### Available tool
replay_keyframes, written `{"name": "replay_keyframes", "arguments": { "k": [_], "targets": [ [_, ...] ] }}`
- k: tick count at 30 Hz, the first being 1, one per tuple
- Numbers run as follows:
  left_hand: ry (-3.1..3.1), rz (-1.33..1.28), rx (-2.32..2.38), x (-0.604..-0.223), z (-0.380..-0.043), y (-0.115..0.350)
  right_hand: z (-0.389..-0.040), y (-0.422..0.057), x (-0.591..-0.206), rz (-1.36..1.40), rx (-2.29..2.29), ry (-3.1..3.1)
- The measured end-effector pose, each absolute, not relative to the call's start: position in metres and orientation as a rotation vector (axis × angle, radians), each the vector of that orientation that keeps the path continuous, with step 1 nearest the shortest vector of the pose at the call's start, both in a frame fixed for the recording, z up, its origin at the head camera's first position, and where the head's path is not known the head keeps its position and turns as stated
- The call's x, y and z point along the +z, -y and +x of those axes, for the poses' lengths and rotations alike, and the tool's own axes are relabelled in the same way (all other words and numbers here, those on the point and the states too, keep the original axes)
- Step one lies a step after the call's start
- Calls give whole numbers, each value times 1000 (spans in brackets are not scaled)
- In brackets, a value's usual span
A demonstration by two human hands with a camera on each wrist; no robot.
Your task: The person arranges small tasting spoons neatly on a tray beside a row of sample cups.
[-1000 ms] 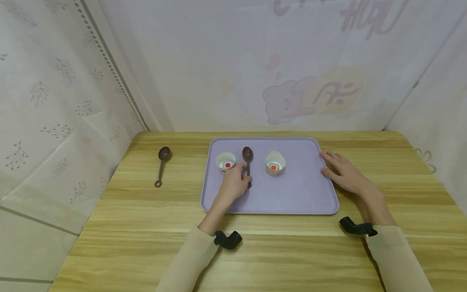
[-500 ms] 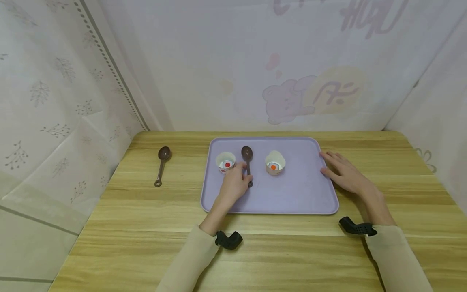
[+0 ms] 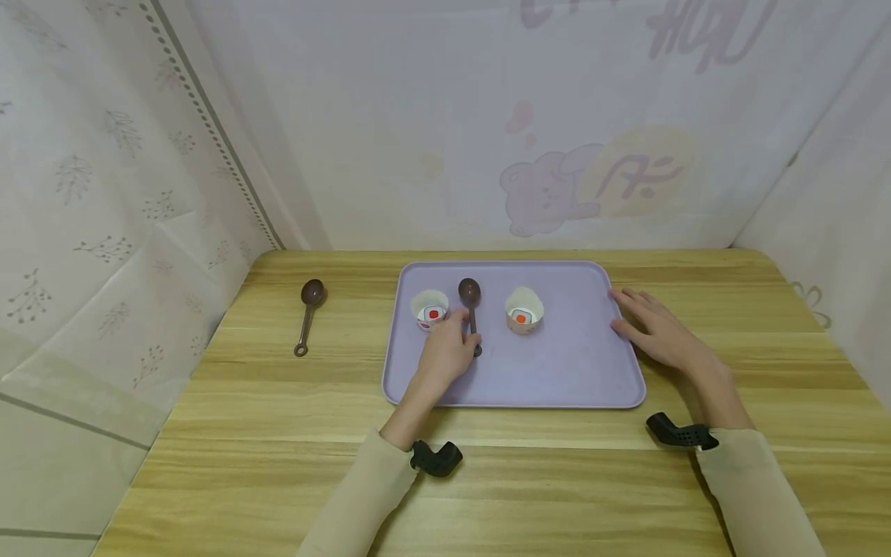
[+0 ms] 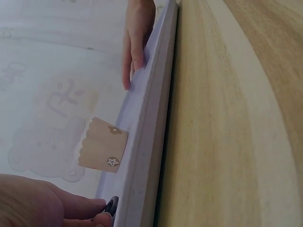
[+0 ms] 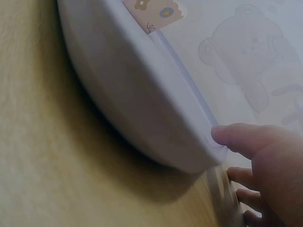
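Observation:
A brown measuring spoon (image 3: pixel 469 292) lies on the lilac tray (image 3: pixel 571 371), its bowl toward the back. My left hand (image 3: pixel 448 348) pinches its handle between thumb and fingers; the left wrist view shows the dark ring end (image 4: pixel 111 206) at the fingertips. On either side of this spoon stand two paper baking cups: the left cup (image 3: pixel 429 300), partly behind my hand, has a red-centred piece inside, and the right cup (image 3: pixel 524 309) an orange-centred one. My right hand (image 3: pixel 661 334) rests against the tray's right edge, thumb touching the rim, fingers fairly straight.
A second brown measuring spoon (image 3: pixel 313 294) lies on the wooden table (image 3: pixel 278 433), left of the tray. Printed cloth (image 3: pixel 390 155) hangs along the back and both sides. Each wrist wears a black mount (image 3: pixel 437 459).
The held spoon has shifted very slightly, its bowl a little left and toward the back. Both hands have stayed almost in place, and the cups have not moved.

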State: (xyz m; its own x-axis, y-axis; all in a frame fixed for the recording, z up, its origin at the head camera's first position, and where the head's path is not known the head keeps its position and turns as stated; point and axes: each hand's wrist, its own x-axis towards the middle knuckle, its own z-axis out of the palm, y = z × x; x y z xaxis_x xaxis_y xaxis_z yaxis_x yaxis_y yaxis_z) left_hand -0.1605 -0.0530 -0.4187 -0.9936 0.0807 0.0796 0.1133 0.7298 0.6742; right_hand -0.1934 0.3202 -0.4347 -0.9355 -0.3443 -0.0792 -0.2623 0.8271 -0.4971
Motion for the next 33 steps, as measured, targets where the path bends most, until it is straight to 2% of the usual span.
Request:
{"name": "replay_keyframes", "arguments": {
  "k": [33],
  "targets": [
    [2897, -196, -1128, -409, -158, 53, -192, -319, -434, -495, -740, -2848]
  ]
}}
